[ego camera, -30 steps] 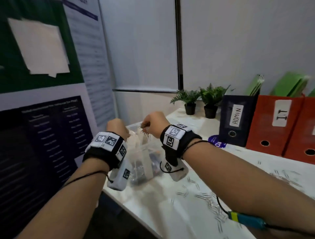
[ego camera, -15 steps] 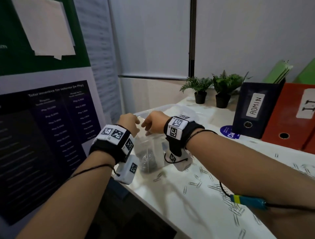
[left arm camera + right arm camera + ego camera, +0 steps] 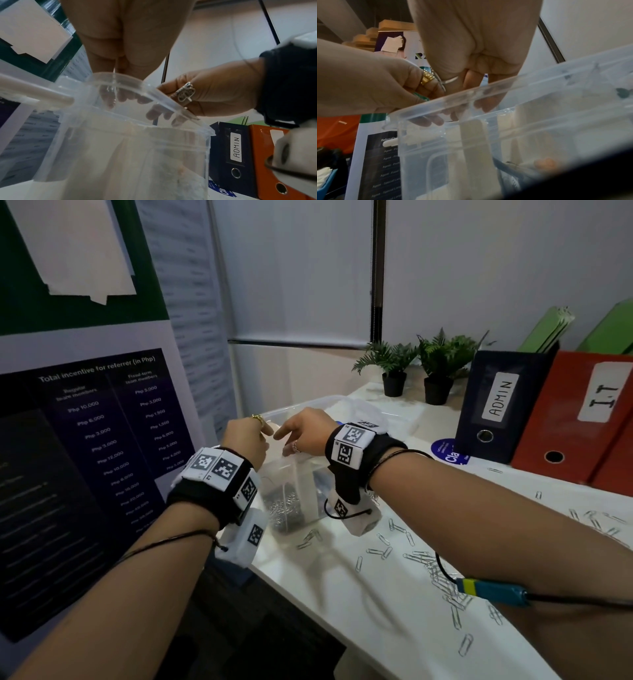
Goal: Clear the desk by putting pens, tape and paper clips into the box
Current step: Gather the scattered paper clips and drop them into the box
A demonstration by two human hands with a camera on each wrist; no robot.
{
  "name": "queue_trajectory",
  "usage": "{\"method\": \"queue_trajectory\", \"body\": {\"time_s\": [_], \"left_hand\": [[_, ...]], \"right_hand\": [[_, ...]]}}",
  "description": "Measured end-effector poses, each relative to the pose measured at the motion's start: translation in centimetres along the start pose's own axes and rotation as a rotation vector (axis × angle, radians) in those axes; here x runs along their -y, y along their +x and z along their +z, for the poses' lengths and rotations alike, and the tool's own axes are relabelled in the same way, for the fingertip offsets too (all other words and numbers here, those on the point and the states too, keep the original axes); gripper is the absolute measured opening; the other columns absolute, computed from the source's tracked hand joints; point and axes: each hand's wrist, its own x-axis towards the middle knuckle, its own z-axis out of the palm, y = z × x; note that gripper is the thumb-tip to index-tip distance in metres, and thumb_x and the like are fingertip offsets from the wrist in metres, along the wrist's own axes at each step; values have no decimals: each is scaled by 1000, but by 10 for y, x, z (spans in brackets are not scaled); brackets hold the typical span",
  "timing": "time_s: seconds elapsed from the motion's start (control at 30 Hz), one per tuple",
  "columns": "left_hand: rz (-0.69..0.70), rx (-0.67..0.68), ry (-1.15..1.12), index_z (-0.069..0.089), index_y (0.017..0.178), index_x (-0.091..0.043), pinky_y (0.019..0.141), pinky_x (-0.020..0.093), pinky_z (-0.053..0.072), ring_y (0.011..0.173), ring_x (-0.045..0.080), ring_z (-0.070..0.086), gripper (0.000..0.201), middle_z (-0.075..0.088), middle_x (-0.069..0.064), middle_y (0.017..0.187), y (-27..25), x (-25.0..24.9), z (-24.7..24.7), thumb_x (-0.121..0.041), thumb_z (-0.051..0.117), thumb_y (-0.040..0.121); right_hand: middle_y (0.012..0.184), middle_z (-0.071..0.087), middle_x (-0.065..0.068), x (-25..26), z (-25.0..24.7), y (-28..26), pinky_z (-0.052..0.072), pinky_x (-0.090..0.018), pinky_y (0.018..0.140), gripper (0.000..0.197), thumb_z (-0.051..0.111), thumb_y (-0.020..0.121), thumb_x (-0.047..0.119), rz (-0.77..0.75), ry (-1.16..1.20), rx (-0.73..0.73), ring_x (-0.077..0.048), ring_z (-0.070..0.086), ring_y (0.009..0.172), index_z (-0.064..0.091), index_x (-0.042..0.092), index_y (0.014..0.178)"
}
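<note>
A clear plastic box (image 3: pixel 297 409) with white dividers stands at the desk's left corner. A heap of paper clips (image 3: pixel 284 512) lies in its near compartment. Both hands hover over the near end of the box with fingers pointing down inside the rim. My left hand (image 3: pixel 245 440) and my right hand (image 3: pixel 302 433) nearly touch. In the left wrist view, the left hand (image 3: pixel 120 54) and right hand (image 3: pixel 205 94) show loose fingers behind the box wall (image 3: pixel 137 155), holding nothing. The right wrist view shows the same of the right hand (image 3: pixel 471 40). Loose paper clips (image 3: pixel 380 549) lie scattered on the desk.
A dark binder marked ADMIN (image 3: pixel 500 405) and orange binders (image 3: pixel 582 419) stand at the back right. Two small potted plants (image 3: pixel 414 368) sit behind the box. A blue round object (image 3: pixel 448 455) lies by the binders. A poster stand (image 3: pixel 102 422) rises left of the desk edge.
One second ago my right hand held a bunch of paper clips over the box; now its fingers hold none. Both hands have dropped closer to the rim.
</note>
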Motion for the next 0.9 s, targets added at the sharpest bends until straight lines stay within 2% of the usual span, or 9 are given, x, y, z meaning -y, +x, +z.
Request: {"method": "queue_trajectory", "body": {"time_s": [0.13,0.23,0.33,0.47,0.5,0.57,0.67,0.8,0.9], "left_hand": [[24,-7,-23,60,118,-11,93,30,45,107,24,58,30,62,8,116,-7,0,2,-2,53,91],[0,-53,-99,54,123,-17,98,42,45,111,26,55,35,58,7,121,-17,0,4,-3,52,91],[86,-148,-89,57,116,-19,98,46,43,114,26,51,32,52,6,123,-32,-4,3,-3,56,88],[178,-72,-44,62,101,-14,86,23,42,101,22,55,22,57,6,110,-60,-15,10,1,54,87],[199,-31,-7,63,98,-13,85,23,42,102,22,55,22,59,6,108,-68,-18,13,2,53,86],[244,28,5,64,96,-12,89,26,43,104,23,55,27,59,5,108,-81,-24,24,6,49,85],[274,155,85,64,103,-14,95,28,43,109,21,54,30,58,4,116,-88,-26,46,5,48,86],[207,464,342,56,122,-11,102,30,39,122,24,50,29,54,8,129,-86,-26,76,-10,46,95],[173,595,492,54,124,-2,99,32,42,121,28,52,31,55,12,129,-89,-26,92,-10,39,97]], "right_hand": [[112,70,-6,-3,0,-1,45,-27,101,37,71,81,14,14,37,-5,-16,62,110,66,16,117],[114,69,-6,-4,1,-9,44,-21,98,33,66,85,14,-8,66,-49,-15,63,110,66,14,118],[115,68,-7,-11,-2,-29,42,-18,92,30,62,87,12,-91,80,-152,-17,62,108,66,11,116],[108,62,-4,-40,-8,-66,35,-14,84,23,62,83,3,-175,20,-382,-15,53,100,71,12,103],[105,57,-3,-48,-7,-75,35,-15,82,21,62,82,2,-186,-14,-387,-12,49,96,71,12,99],[102,52,-3,-62,-3,-92,33,-16,80,19,62,82,2,-152,-109,-285,-9,45,91,70,12,96],[108,61,-6,-84,6,-109,33,-16,79,20,59,87,5,18,-282,-64,-14,52,91,70,10,103],[130,58,-7,-98,20,-115,39,-23,97,34,51,92,5,244,-367,147,-21,54,119,61,11,124],[140,49,-8,-98,31,-112,36,-28,104,40,44,95,6,245,-454,277,-24,46,129,52,12,134]]}}
